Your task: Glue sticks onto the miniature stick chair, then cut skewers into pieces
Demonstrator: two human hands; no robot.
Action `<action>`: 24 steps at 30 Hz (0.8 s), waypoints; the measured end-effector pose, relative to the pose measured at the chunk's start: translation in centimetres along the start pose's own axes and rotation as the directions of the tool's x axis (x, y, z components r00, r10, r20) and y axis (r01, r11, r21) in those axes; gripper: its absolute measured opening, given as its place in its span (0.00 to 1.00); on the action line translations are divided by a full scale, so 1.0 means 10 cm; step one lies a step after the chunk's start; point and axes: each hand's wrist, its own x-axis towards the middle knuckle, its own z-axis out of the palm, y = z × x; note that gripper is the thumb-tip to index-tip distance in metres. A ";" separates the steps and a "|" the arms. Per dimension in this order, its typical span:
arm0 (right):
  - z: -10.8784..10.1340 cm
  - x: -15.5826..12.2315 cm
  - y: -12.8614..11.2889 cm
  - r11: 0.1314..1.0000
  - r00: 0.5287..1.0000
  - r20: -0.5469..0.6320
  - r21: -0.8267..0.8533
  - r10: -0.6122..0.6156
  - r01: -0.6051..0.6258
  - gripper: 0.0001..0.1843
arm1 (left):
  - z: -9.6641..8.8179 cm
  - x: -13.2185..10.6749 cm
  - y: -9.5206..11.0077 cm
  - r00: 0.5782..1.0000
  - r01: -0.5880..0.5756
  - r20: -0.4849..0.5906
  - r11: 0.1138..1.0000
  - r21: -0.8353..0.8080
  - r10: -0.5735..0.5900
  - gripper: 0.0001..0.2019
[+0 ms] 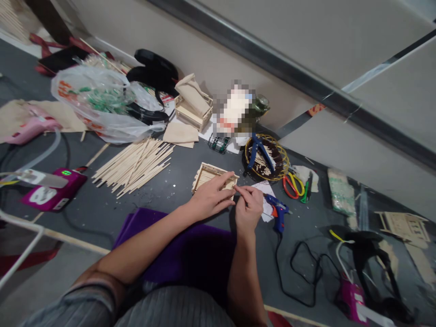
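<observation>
A small open box built of thin wooden sticks (pixel 204 175) lies on the dark table in front of me. My left hand (pixel 211 196) reaches over its near right part, fingers spaced along the right side and gripping it there. Beside that right corner, my right hand (pixel 249 206) is closed in a pinch, fingertips at the box's edge. Whatever it pinches is too small or hidden to make out. Close to the right hand, a blue glue gun (pixel 279 212) rests by a white paper sheet (pixel 267 188).
Loose wooden sticks (pixel 136 165) are piled left. Behind stand a stick-built holder (pixel 192 113) and a basket (pixel 284 156) containing pliers (pixel 254 152). Scissors (pixel 293 185) lie right. Purple cloth (pixel 146 227) covers the near edge; a black cord (pixel 279 263) trails right. A plastic bag (pixel 112 127) sits back left.
</observation>
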 end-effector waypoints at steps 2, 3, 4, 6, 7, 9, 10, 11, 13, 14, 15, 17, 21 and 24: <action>0.00 0.00 0.00 1.000 1.000 -0.010 0.007 -0.015 0.015 0.18 | 0.00 0.00 0.00 1.000 0.008 0.008 1.000 -0.002 -0.008 0.12; 0.00 0.00 0.00 1.000 1.000 -0.012 0.011 -0.021 0.022 0.18 | 0.00 0.00 0.00 1.000 0.011 0.012 1.000 -0.002 -0.011 0.11; 0.00 0.00 0.00 1.000 1.000 -0.013 0.013 -0.025 0.026 0.18 | 0.00 0.00 0.00 1.000 0.012 0.013 1.000 -0.001 -0.012 0.12; 0.00 0.00 0.00 1.000 1.000 -0.012 0.014 -0.026 0.027 0.19 | 0.01 0.00 -0.01 1.000 0.011 0.012 1.000 0.004 -0.011 0.12; 0.00 0.00 0.00 1.000 1.000 -0.012 0.015 -0.025 0.025 0.19 | 0.01 -0.01 -0.01 1.000 0.011 0.011 1.000 0.006 -0.011 0.12; 0.00 0.00 0.00 1.000 1.000 -0.014 0.017 -0.019 0.019 0.19 | 0.01 -0.01 -0.01 1.000 0.013 0.010 1.000 0.008 -0.013 0.12; 0.00 0.00 -0.01 1.000 1.000 -0.014 0.017 -0.015 0.015 0.19 | 0.01 -0.01 -0.01 1.000 0.014 0.011 1.000 0.006 -0.014 0.12; 0.00 0.01 -0.01 1.000 1.000 -0.013 0.015 -0.010 0.010 0.19 | 0.01 -0.01 -0.01 1.000 0.014 0.011 1.000 0.004 -0.014 0.12; 0.00 0.01 -0.01 1.000 1.000 -0.011 0.009 0.001 -0.001 0.19 | 0.01 -0.01 -0.01 1.000 0.010 0.009 1.000 0.002 -0.010 0.12; 0.01 0.00 -0.01 1.000 1.000 -0.011 0.007 0.005 -0.004 0.19 | 0.01 -0.01 -0.01 1.000 0.005 0.006 1.000 0.001 -0.005 0.12; 0.01 0.00 -0.01 1.000 1.000 -0.013 0.009 0.007 -0.007 0.19 | 0.01 -0.01 -0.01 1.000 0.000 0.003 1.000 0.001 0.000 0.12; 0.02 -0.02 -0.02 1.000 1.000 -0.020 0.029 0.013 -0.012 0.19 | 0.01 -0.01 -0.01 1.000 -0.005 -0.005 1.000 0.000 0.005 0.11; 0.04 -0.03 -0.02 0.990 0.990 -0.121 0.131 0.076 -0.060 0.17 | 0.00 0.00 -0.03 1.000 -0.002 -0.011 1.000 -0.008 0.001 0.11; 0.05 -0.01 -0.01 0.947 0.949 -0.208 0.270 0.235 -0.176 0.15 | -0.01 0.01 -0.03 1.000 -0.008 -0.020 1.000 -0.013 0.008 0.12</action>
